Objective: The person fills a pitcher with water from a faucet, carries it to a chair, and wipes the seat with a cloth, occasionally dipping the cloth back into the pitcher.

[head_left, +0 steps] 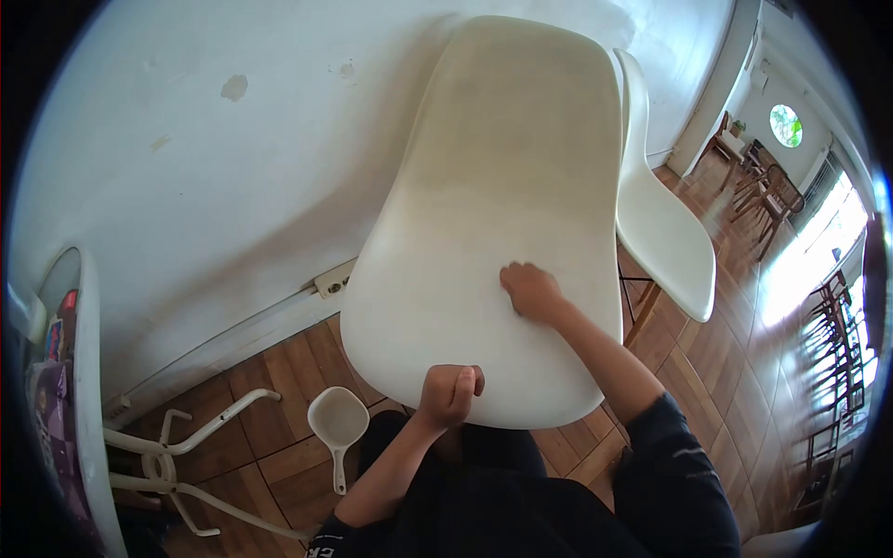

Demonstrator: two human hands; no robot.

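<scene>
A white moulded chair stands in front of me against the wall, its seat toward me. Over the middle of the seat my right hand is held palm down with its fingers curled in, and whatever may be under them is hidden. My left hand is a closed fist at the front edge of the seat, thumb on top, with nothing showing in it.
Beside the seat is a second white chair. A white dipper lies on the wooden floor at left. Farther left are a metal base and a round white rim by colourful packets. Wooden chairs stand far right.
</scene>
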